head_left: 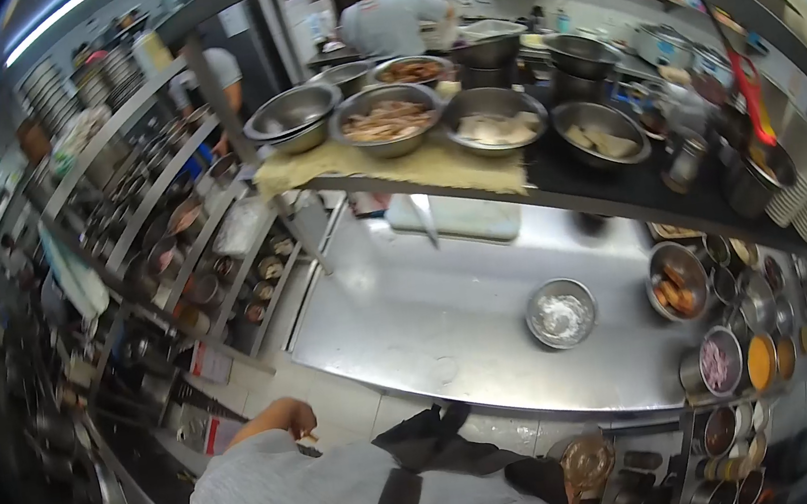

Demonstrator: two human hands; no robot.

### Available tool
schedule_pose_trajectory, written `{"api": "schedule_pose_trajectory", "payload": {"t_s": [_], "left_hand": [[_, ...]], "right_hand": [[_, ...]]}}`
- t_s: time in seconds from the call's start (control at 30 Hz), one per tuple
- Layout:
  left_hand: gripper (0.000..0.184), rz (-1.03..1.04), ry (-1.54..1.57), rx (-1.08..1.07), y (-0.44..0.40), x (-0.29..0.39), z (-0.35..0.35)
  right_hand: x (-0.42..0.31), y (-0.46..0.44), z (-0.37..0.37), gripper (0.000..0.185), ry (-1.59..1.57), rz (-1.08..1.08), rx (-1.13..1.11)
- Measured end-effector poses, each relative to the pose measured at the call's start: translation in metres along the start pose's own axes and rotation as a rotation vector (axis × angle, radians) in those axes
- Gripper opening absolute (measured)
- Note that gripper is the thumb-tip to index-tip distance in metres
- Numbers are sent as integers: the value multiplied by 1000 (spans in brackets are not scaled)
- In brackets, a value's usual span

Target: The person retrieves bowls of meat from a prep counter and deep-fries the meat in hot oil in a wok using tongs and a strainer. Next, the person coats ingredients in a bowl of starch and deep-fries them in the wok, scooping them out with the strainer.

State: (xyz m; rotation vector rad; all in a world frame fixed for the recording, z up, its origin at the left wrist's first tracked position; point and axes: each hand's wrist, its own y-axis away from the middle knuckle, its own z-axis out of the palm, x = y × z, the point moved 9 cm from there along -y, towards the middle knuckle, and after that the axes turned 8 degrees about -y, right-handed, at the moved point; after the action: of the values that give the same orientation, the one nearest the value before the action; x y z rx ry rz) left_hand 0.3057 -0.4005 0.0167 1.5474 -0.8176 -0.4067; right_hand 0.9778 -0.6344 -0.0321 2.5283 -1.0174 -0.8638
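Note:
My left hand (290,419) hangs beside my grey shirt, away from the steel counter (412,321), with its fingers curled in. Nothing shows in it, though the inside of the palm is hidden. My right hand is out of sight. On the counter sits a steel bowl (561,313) with white powder inside. To its right is a bowl of orange-brown food pieces (675,281). A pale cutting board (460,217) lies at the back with a knife (426,217) on it.
Bowls of raw-looking meat (387,118) and pale pieces (497,130) stand on the overhead shelf (415,178). Pots of chopped onion (716,362) and orange sauce (762,362) line the counter's right end. A loaded rack (194,268) rises at left. One person (393,24) works beyond the shelf.

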Motion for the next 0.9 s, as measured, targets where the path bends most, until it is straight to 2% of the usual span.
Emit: {"api": "schedule_pose_trajectory", "payload": {"t_s": [0.07,0.1,0.2,0.3,0.33,0.37,0.4,0.47,0.53,0.57,0.6,0.63,0.67,0.7,0.73,0.77,0.8,0.83,0.9], "left_hand": [[36,-347,420,-73,42,52,45],[36,-395,563,-36,39,64,74],[36,-307,823,186,9,90,144],[35,-160,853,457,7,97,177],[35,-143,874,507,7,89,188],[29,-322,1030,333,-23,65,225],[29,-319,1056,336,-32,50,232],[23,-526,1252,364,-25,1,249],[18,-390,674,488,-22,-37,244],[20,-465,876,530,-13,-72,262],[21,-527,1094,556,-8,-94,283],[29,-505,1120,575,-6,-117,295],[35,-752,1331,733,15,-147,318],[23,-916,1390,836,57,-159,323],[25,-928,1478,821,95,-158,323],[27,-981,1660,900,102,-161,342],[24,-961,1727,1182,125,-161,342],[17,-804,2018,1232,171,-146,324],[14,-455,2111,1504,214,-148,302]], "right_hand": [[-23,-10,8,21,52,-131,-75],[-36,-15,9,21,67,-177,-102],[-82,-22,13,21,122,-318,-185],[-138,-20,26,22,193,-473,-268],[-159,-18,33,22,208,-525,-296],[-181,-14,41,22,225,-575,-316],[-205,-10,53,22,236,-626,-339],[-259,-3,85,22,242,-744,-366],[-332,-2,131,24,160,-869,-334],[-353,2,155,25,98,-907,-314],[-443,61,141,27,54,-1080,-370],[-517,98,137,27,168,-793,-491],[-565,109,155,27,104,-836,-474],[-600,117,179,26,35,-878,-471],[-631,117,213,24,158,-937,-518],[-678,145,218,24,-4,-1082,-578],[-719,167,224,22,-21,-1160,-621],[-750,173,238,22,-1,-1192,-628],[-803,178,262,22,34,-1236,-652]]}}
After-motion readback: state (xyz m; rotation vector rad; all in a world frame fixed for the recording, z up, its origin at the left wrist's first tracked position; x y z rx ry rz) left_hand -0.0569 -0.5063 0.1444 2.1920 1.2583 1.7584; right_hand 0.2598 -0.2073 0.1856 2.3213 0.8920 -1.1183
